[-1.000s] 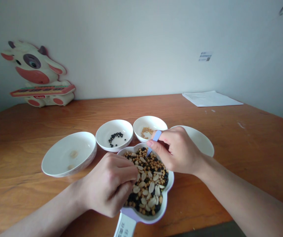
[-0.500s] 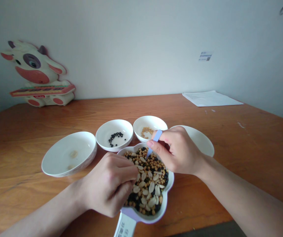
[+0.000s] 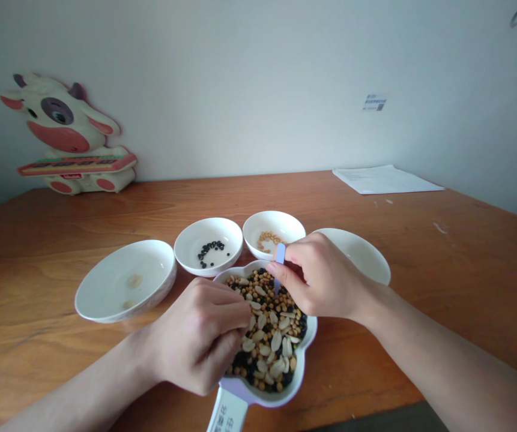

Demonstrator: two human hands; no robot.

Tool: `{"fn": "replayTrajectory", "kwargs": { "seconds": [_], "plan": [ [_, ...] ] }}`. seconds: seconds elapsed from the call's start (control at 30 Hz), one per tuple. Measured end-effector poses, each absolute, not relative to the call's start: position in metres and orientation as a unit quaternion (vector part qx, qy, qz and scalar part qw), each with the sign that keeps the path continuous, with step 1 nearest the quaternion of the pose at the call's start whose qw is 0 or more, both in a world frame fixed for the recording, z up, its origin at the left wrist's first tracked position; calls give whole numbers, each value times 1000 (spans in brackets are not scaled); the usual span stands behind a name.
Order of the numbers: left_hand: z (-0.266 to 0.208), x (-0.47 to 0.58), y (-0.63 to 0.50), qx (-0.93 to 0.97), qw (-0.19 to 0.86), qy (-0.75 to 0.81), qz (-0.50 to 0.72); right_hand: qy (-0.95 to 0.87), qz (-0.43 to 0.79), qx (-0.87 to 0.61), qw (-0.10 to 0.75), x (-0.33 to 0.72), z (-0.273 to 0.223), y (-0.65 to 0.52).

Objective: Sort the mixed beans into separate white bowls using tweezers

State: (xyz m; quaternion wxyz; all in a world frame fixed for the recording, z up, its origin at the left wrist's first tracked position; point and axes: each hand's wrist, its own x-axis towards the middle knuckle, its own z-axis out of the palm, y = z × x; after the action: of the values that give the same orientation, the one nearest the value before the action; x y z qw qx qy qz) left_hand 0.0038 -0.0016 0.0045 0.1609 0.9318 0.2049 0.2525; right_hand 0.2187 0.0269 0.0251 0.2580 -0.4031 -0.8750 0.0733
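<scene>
A lilac flower-shaped pan (image 3: 310, 336) with a labelled handle (image 3: 227, 411) holds peanuts (image 3: 277, 341), yellow soybeans (image 3: 285, 300) and small black beans (image 3: 301, 327), all mixed. My right hand (image 3: 323, 273) is closed, thumb and forefinger pinching a flat purple plastic stick (image 3: 280, 254). Its narrow tip points down among the beans at the pan's far side. My left hand (image 3: 204, 336) is closed over the pan's left side, fingertips pressed together above the peanuts. Whatever it may hold is hidden by the curled fingers.
Behind the pan stand a white bowl of black beans (image 3: 186, 240) and one of soybeans (image 3: 251, 231). A larger white bowl (image 3: 105, 282) is at left, a white dish (image 3: 366, 252) at right. Against the wall are a cow keyboard toy (image 3: 69, 138) and paper sheets (image 3: 386, 180).
My right hand has shifted slightly left and turned the purple stick more upright, its tip moving a little right and down. My left hand stays in place.
</scene>
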Motion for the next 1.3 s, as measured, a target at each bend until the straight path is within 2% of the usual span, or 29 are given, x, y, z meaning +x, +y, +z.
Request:
{"fn": "replayTrajectory", "kwargs": {
  "seconds": [0.13,0.37,0.73,1.3],
  "plan": [
    [4,4,-2,932,162,204,253,-867,80,-393,297,219,26,27],
    [5,3,-3,935,154,204,247,-880,75,-403,239,218,25,27],
    [3,3,-3,933,159,199,254,-877,99,-383,273,218,25,25],
    [4,4,-4,932,164,183,265,-882,97,-393,242,215,23,25]
  ]
}}
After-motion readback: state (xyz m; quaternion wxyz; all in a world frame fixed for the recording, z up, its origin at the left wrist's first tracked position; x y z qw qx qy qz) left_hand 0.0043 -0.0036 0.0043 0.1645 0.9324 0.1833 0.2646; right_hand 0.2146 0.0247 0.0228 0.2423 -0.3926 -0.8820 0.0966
